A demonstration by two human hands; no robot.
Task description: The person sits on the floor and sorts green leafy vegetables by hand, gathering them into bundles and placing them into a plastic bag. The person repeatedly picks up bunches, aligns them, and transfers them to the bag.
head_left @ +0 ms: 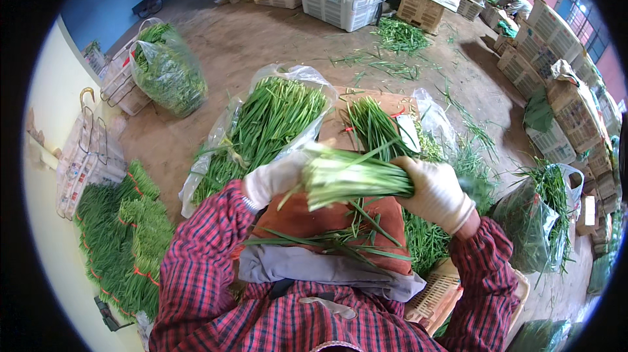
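My right hand point(435, 193), in a pale knit glove, grips a bundle of green leafy stalks point(363, 179), likely garlic chives. The bundle lies sideways above my lap, its pale ends pointing left. Also gloved, my left hand point(280, 174) is at those pale ends; motion blur hides its fingers. Loose leaves point(338, 244) are scattered over the reddish-brown cloth point(314, 217) on my lap. Just beyond my hands, another small bunch point(375, 124) rests on a brown board point(338, 131), beside a white card-like piece point(408, 132).
An open plastic bag of stalks point(279, 112) lies ahead to the left. Red-tied bundles point(117, 239) line the left wall. A stuffed bag point(532, 224) stands at right, near stacked crates point(574, 112). Farther off are a white crate point(338, 9) and a seated person point(517, 4).
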